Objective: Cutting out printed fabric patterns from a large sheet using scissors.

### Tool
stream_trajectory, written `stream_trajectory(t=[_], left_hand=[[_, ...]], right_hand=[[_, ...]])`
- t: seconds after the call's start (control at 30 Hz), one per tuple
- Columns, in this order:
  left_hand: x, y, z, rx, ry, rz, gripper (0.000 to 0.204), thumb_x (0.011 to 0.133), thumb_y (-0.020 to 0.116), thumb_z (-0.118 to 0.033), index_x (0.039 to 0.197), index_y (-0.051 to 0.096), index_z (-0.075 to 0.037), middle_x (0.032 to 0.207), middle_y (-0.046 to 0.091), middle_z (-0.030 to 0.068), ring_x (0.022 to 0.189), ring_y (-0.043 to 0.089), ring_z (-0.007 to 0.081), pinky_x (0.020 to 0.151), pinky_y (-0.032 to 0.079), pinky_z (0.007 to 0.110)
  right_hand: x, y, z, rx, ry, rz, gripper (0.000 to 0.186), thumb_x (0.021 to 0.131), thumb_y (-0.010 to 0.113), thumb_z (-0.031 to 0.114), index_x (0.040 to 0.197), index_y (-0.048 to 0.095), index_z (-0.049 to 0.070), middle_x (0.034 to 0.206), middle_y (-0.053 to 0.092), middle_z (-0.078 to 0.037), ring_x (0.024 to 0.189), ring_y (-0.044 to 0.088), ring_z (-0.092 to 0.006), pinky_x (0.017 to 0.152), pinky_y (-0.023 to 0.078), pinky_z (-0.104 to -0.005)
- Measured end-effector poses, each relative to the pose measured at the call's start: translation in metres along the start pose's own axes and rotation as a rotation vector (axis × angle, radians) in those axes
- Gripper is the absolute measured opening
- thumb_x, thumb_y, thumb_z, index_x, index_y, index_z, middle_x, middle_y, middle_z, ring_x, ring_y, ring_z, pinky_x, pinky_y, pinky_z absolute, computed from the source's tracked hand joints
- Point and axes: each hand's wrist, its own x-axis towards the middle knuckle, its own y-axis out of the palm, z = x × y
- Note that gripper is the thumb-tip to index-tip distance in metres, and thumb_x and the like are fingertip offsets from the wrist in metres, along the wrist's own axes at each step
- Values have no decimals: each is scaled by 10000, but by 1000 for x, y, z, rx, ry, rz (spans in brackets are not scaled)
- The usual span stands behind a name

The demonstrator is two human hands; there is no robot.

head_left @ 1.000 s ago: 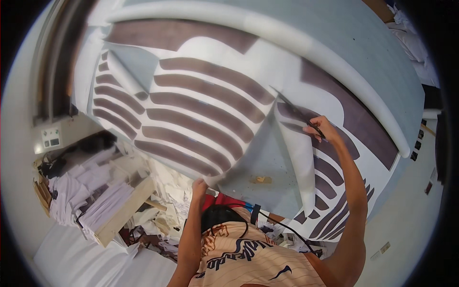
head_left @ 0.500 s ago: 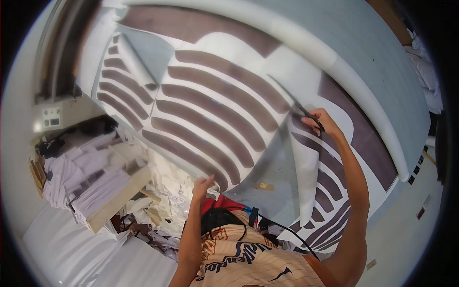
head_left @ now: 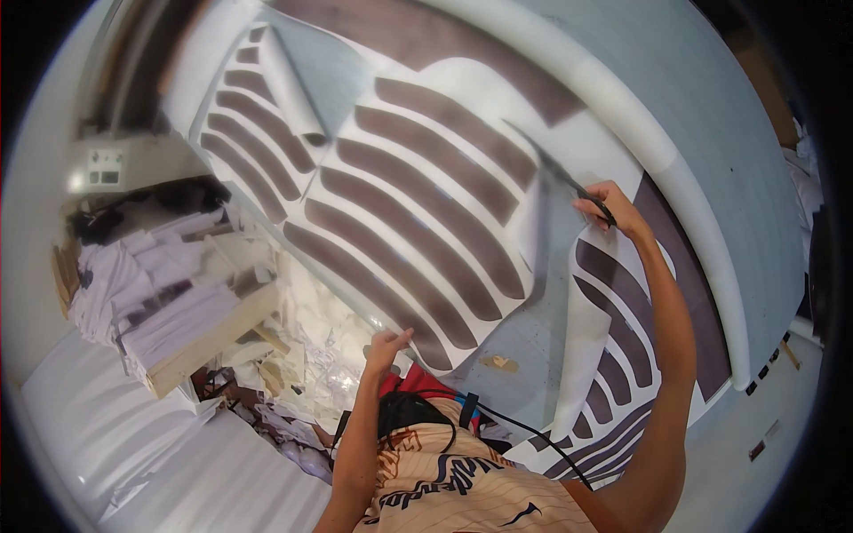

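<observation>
Fingers of the right hand grip dark scissors. Remotely, I see the left hand touching the striped sheet; I cannot tell if its fingers pinch.

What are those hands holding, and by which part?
The right hand holds long, dark scissors by the handles. The left hand apparently pinches the broad white sheet with curved brown stripes at its near edge.

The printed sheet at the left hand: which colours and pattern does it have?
The sheet is white with curved, dark purplish-brown bands; best seen in the head view.
</observation>
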Motion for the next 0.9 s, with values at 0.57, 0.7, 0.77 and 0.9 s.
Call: stream_trajectory(t=[0.57, 0.7, 0.77, 0.9], left_hand=[[4, -15, 2, 24, -6, 26, 363, 877, 782, -315, 878, 732, 45, 786, 695, 68, 746, 618, 132, 724, 470, 279], [-5, -12, -14, -21, -28, 61, 301, 903, 758, -271, 934, 741, 28, 838, 704, 47, 785, 626, 120, 754, 489, 278], [-6, -11, -19, -46, -19, 76, 286, 908, 752, -259, 954, 742, 23, 851, 705, 40, 798, 627, 116, 765, 493, 277], [-7, -16, -15, -51, -39, 93, 286, 911, 749, -254, 987, 742, 22, 868, 708, 37, 817, 628, 113, 783, 492, 274]], right_hand=[[128, 35, 123, -187, -134, 54, 527, 823, 815, 435, 549, 497, 118, 466, 444, 40, 362, 399, -58, 373, 287, -237], [154, 42, 147, -211, -155, 80, 542, 820, 818, 435, 532, 486, 118, 457, 438, 31, 356, 402, -66, 375, 292, -244], [166, 46, 159, -266, -159, 80, 545, 819, 818, 435, 526, 481, 121, 467, 443, 29, 360, 405, -70, 377, 297, -248], [182, 60, 186, -330, -194, 98, 555, 799, 830, 442, 522, 474, 120, 477, 448, 27, 365, 424, -75, 373, 320, -252]])
